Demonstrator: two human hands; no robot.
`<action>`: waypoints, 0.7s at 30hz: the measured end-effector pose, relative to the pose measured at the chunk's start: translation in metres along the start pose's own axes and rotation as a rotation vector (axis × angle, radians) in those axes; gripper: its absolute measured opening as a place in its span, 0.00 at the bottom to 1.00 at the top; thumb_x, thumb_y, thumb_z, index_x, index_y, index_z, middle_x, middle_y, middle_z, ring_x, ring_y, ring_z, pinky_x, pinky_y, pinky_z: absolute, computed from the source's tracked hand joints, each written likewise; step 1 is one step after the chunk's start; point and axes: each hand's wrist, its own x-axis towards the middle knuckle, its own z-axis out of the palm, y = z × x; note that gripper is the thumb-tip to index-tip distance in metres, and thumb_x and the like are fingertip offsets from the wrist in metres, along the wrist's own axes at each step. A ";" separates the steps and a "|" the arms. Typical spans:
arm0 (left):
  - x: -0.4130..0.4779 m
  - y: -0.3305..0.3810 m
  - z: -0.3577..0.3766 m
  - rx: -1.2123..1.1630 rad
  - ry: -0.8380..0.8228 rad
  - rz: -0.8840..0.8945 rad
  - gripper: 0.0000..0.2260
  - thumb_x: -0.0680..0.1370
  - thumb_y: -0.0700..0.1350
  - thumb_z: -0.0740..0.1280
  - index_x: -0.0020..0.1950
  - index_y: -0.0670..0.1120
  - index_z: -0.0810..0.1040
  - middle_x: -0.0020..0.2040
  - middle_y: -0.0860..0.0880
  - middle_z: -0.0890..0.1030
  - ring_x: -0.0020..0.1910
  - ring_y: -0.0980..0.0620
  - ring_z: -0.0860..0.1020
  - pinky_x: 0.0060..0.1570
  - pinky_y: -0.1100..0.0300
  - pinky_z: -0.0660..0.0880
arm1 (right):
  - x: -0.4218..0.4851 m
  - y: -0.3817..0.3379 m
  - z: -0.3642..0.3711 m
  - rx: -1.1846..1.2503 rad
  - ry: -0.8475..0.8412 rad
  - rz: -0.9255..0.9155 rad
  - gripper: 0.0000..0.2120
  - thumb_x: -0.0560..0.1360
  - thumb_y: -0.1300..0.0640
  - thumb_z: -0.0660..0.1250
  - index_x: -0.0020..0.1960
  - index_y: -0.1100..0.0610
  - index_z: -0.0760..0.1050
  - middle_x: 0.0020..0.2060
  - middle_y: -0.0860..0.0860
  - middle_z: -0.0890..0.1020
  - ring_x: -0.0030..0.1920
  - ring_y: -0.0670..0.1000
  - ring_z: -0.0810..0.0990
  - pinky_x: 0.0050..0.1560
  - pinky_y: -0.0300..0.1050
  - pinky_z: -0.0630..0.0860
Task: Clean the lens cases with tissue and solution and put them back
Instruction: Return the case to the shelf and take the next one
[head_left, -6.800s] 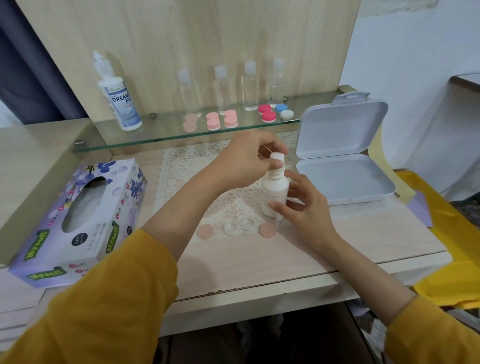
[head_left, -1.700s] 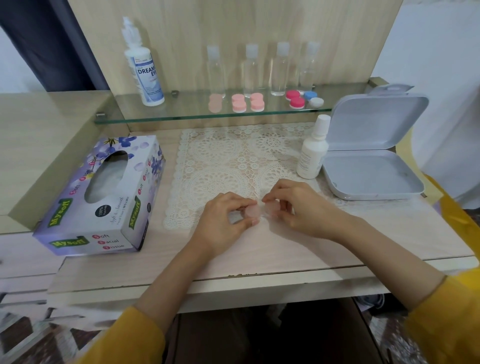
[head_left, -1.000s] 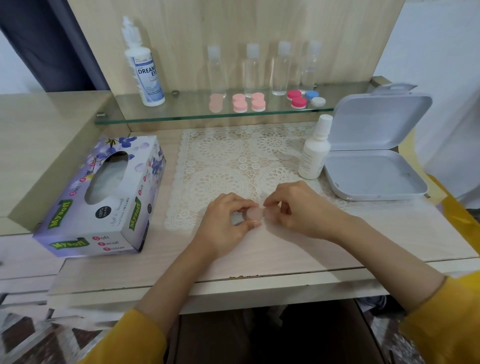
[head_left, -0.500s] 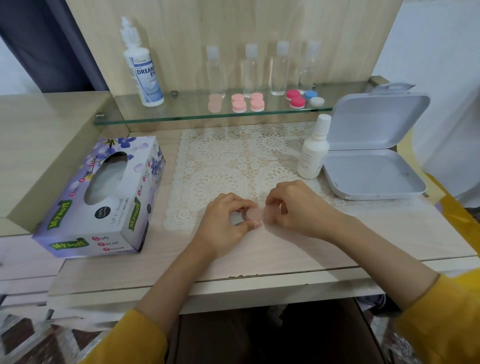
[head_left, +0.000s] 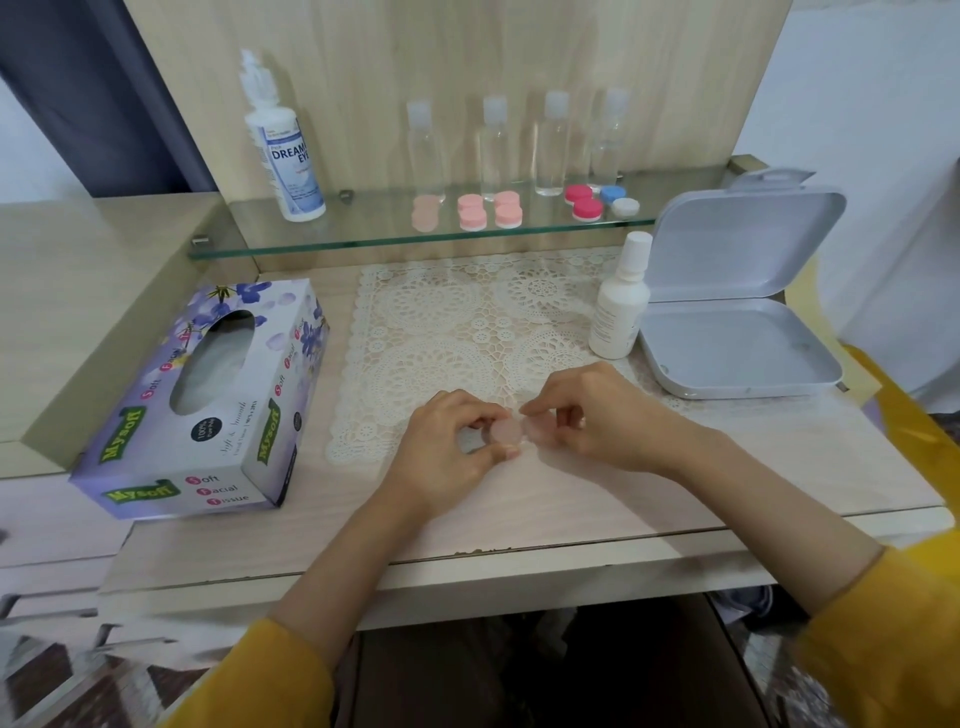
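- Pinching the pink lens case (head_left: 506, 432) by one cap, left hand (head_left: 447, 457) curled.
- Opposite, right hand (head_left: 602, 415) pinches the other cap.
- White bottle (head_left: 618, 317) stands beside open box (head_left: 737, 345).

tissue box (head_left: 208, 400) left, bottle (head_left: 618, 301) beside tin (head_left: 737, 358)

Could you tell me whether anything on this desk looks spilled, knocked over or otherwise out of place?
Nothing stands out. The small white bottle stands upright and capped beside the open grey box, and no spill shows on the lace mat. The left hand and right hand pinch the pale pink lens case.
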 end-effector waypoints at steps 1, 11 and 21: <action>0.000 0.001 -0.001 0.006 -0.014 0.005 0.13 0.66 0.47 0.76 0.50 0.47 0.82 0.45 0.51 0.80 0.47 0.54 0.75 0.51 0.66 0.68 | 0.000 0.001 0.000 -0.009 0.005 0.004 0.06 0.72 0.60 0.67 0.46 0.60 0.83 0.37 0.56 0.81 0.34 0.52 0.76 0.39 0.46 0.72; 0.000 0.020 -0.014 0.080 -0.094 -0.007 0.04 0.68 0.44 0.73 0.41 0.45 0.84 0.36 0.50 0.81 0.36 0.56 0.76 0.40 0.67 0.72 | -0.005 0.007 0.017 0.097 0.112 0.035 0.14 0.70 0.59 0.71 0.55 0.59 0.80 0.46 0.51 0.81 0.34 0.38 0.72 0.38 0.29 0.68; 0.012 0.024 -0.013 0.025 0.162 -0.127 0.05 0.66 0.44 0.74 0.39 0.45 0.81 0.34 0.53 0.80 0.35 0.59 0.76 0.39 0.73 0.72 | -0.051 0.035 0.005 -0.086 0.151 0.232 0.29 0.75 0.45 0.62 0.72 0.55 0.61 0.72 0.47 0.63 0.71 0.45 0.60 0.66 0.34 0.53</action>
